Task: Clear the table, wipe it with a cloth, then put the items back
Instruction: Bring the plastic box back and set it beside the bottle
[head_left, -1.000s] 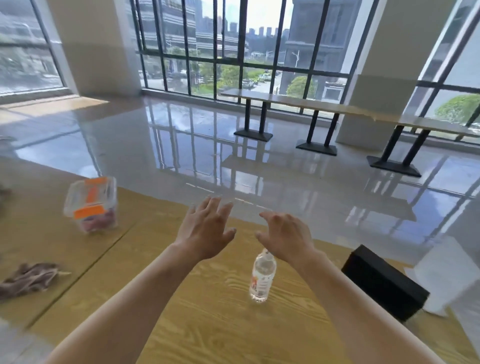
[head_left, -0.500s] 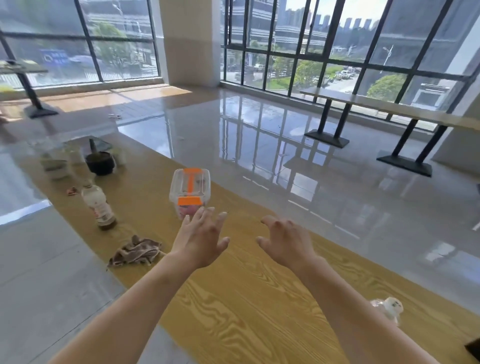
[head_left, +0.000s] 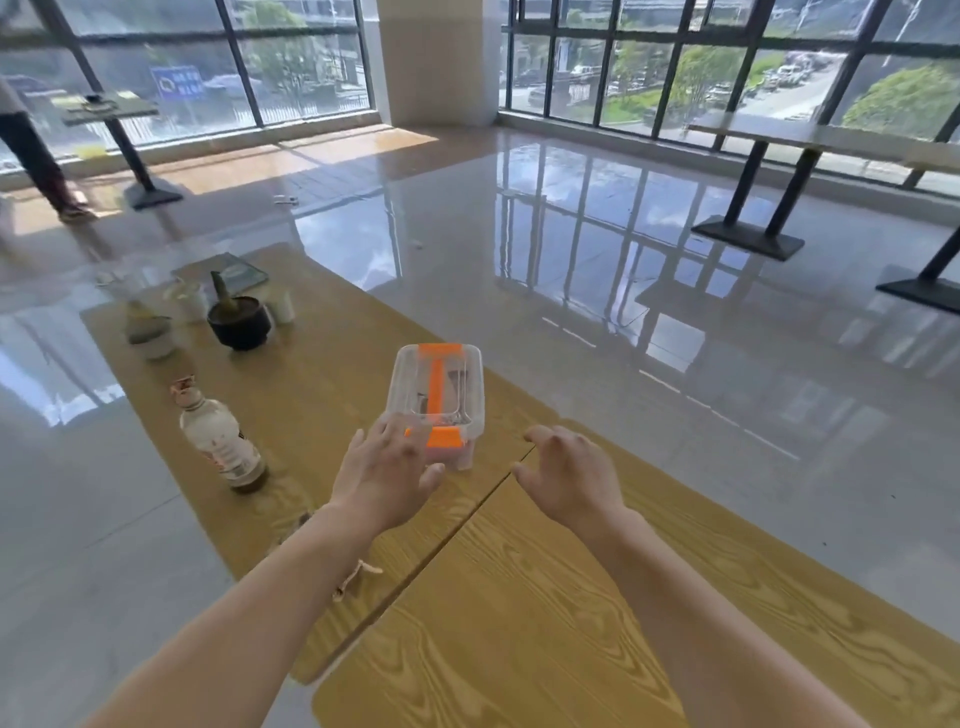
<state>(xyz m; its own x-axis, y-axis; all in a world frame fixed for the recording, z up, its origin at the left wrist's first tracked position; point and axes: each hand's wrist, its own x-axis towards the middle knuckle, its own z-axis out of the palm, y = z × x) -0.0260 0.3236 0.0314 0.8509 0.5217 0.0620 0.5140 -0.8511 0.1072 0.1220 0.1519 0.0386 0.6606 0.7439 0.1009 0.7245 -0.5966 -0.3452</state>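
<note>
Wood-grain table (head_left: 519, 623) carries a bottle (head_left: 221, 441) at left, then a clear box (head_left: 439, 400) with orange clips. Left hand (head_left: 387, 478), fingers spread, reaches its near corner, perhaps touching. Right hand (head_left: 566, 478) hovers loosely curled and empty just beside the box.

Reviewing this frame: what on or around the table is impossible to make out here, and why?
Head view only:
- Cloth: mostly hidden under the left forearm; only a frayed bit shows.
- Clear box: its near corner is covered by the left hand; contact cannot be told. Pinkish contents unreadable.
- Bottle: label too blurred to read.
- Cups beside the dark mortar: blurred, contents unclear.
- Right hand: open, holding nothing.
</note>
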